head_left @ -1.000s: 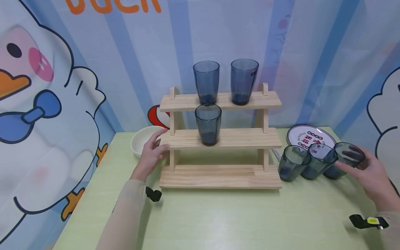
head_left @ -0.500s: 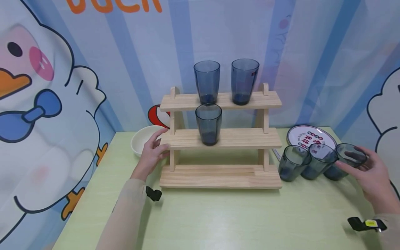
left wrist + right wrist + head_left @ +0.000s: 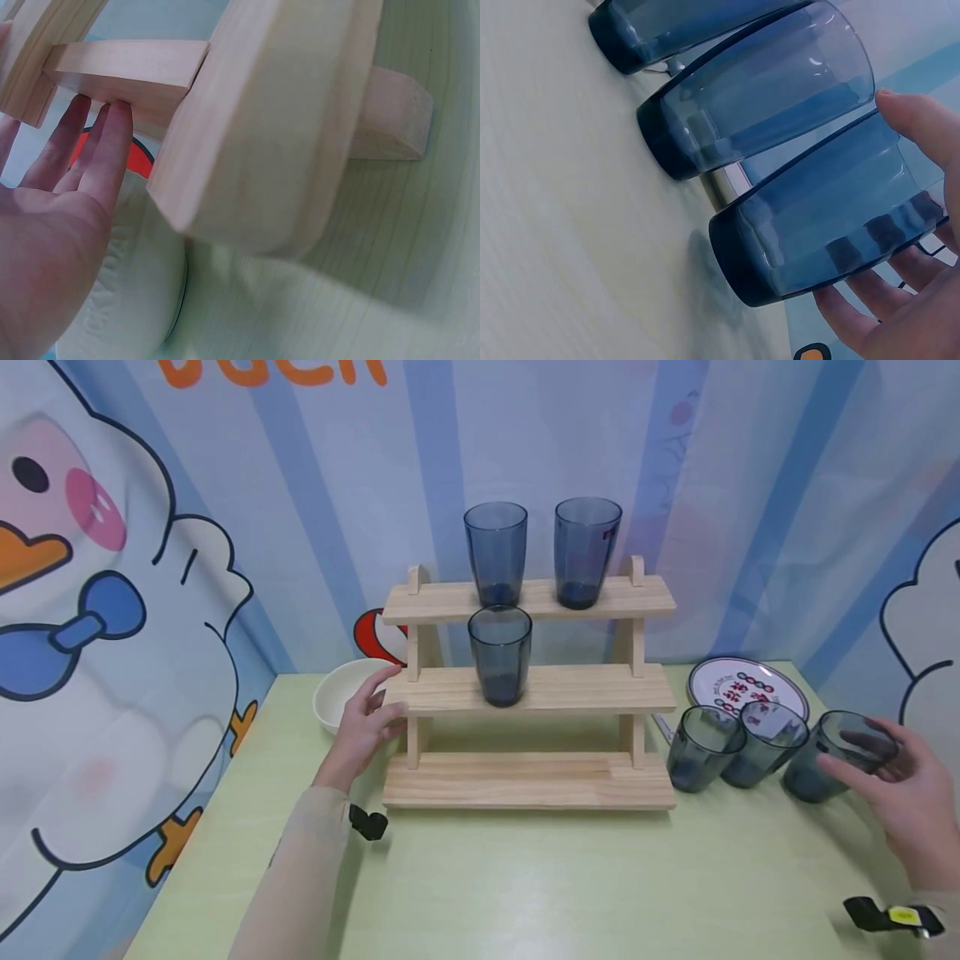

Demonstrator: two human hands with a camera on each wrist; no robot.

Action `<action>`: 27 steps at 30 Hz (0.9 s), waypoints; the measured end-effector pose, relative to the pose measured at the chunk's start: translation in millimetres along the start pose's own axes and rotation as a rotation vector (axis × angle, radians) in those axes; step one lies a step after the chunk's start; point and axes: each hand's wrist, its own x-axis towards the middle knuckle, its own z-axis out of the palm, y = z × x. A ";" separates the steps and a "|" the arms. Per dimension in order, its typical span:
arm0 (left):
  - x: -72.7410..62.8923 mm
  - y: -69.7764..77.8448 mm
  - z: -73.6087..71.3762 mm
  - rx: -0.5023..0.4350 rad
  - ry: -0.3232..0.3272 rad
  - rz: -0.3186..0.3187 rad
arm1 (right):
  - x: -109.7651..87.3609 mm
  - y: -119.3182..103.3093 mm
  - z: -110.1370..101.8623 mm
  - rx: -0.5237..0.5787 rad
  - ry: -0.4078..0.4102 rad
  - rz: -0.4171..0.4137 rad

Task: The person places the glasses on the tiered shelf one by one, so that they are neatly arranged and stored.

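Note:
My right hand (image 3: 911, 789) grips a blue-grey glass tumbler (image 3: 817, 217) near its rim, thumb on one side and fingers on the other. The tumbler tilts and stands apart from two similar ones, the middle tumbler (image 3: 765, 745) and the left tumbler (image 3: 703, 750). In the right wrist view a shadow lies beneath its base; whether it fully clears the table cannot be told. At the left end of a three-tier wooden shelf (image 3: 585, 689), my left hand (image 3: 360, 731) holds the middle board, with several fingertips against the upright (image 3: 127, 71) in the left wrist view.
Two tumblers stand on the top tier, a left one (image 3: 495, 552) and a right one (image 3: 587, 552). Another tumbler (image 3: 500, 656) is on the middle tier. A white bowl (image 3: 333, 697) sits behind my left hand. A printed plate (image 3: 712, 681) lies behind the right-hand tumblers.
My right hand has drawn its tumbler rightward and slightly toward me, opening a gap from the middle tumbler and tilting it. My left hand stays at the shelf.

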 end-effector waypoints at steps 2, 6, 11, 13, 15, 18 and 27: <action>0.2 0.3 0.2 0.001 0.001 0.003 | -1.7 -2.1 -2.1 0.034 0.016 -0.004; 0.5 0.2 0.2 0.007 -0.002 0.004 | -5.7 -7.2 -7.5 0.108 0.056 -0.030; 1.0 -0.7 0.0 0.010 0.003 -0.003 | -10.6 -15.1 -15.4 0.127 0.120 -0.090; 0.8 -0.7 0.4 0.005 0.006 -0.003 | -11.6 -18.4 -17.8 0.122 0.139 -0.125; 0.6 -0.9 0.4 0.001 0.006 -0.003 | -11.7 -22.5 -20.0 0.116 0.159 -0.146; 0.4 -0.9 0.3 -0.001 0.003 -0.006 | -12.7 -30.3 -23.6 0.097 0.178 -0.150; 0.0 0.3 0.3 0.012 0.002 -0.005 | -18.2 -62.7 -28.8 -0.002 0.166 -0.226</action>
